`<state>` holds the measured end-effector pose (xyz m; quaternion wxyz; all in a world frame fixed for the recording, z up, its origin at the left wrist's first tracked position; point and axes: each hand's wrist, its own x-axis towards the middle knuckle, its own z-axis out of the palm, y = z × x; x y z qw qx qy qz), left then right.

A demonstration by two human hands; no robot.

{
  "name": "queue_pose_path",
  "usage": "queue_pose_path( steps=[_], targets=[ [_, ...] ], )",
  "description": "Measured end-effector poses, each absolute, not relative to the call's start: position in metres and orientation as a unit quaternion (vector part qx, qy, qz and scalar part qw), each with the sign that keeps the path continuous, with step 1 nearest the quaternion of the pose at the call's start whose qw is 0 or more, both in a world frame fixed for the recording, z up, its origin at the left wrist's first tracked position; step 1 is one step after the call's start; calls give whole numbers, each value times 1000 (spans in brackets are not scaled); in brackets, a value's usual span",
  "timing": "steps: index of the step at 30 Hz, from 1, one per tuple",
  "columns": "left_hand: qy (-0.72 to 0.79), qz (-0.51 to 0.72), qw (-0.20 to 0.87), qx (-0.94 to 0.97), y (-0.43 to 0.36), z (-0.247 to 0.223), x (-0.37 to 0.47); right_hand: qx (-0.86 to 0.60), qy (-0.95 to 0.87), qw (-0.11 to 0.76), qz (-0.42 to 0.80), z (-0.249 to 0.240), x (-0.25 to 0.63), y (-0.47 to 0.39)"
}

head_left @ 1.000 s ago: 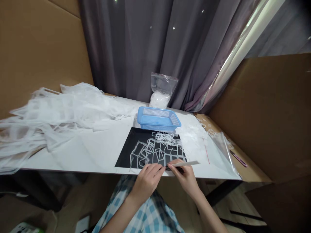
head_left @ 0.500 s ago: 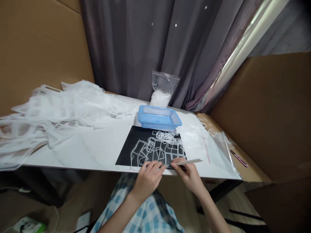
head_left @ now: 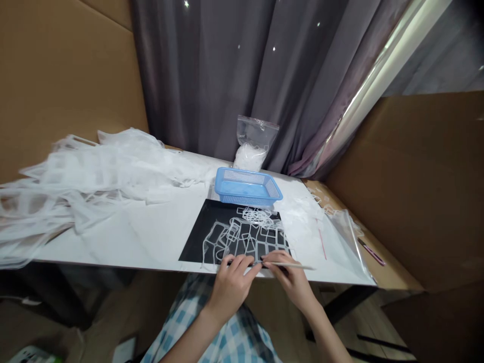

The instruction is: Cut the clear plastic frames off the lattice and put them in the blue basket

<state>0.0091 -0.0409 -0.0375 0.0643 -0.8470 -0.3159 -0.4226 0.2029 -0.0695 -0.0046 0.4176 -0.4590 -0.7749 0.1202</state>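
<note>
A lattice of thin white rectangular frames point(head_left: 260, 247) lies over the black mat point(head_left: 198, 232) at the table's front edge. My left hand point(head_left: 233, 282) rests on the near edge of this lattice, fingers curled, thumb and index closed on it. Just to the right, my right hand point(head_left: 289, 277) pinches a thin, flat, pale tool point(head_left: 302, 266) whose long end points right. Its tip is by my left thumb, among the frames; the exact contact is hidden. Loose white frames point(head_left: 257, 216) are heaped at the mat's back.
Behind the mat stands a blue basket point(head_left: 247, 190), with a zip bag of white pieces point(head_left: 250, 155) behind it. Layered white sheets point(head_left: 109, 166) cover the table's left. A clear plastic bag point(head_left: 350, 237) and a pink-handled tool point(head_left: 372, 252) lie right. Cardboard walls point(head_left: 416, 176) flank the table.
The pale tool has tipped lower, now nearly level with the table. My right hand has moved slightly left, closer to my left hand. The view has tilted up a little.
</note>
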Motion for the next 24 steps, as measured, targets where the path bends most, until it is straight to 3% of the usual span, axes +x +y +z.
queue_pose_path(
  steps=[8,18,24],
  targets=[
    [-318,-412,29,-853,-41,-33,9,-441,-814,377,9,-8,214,-63],
    [-324,-415,8,-850,-42,-31,8,-550,-651,505,-138,52,257,-10],
    [-325,-407,12,-854,-45,-30,6,-566,-637,517,-80,57,257,-1]
  ],
)
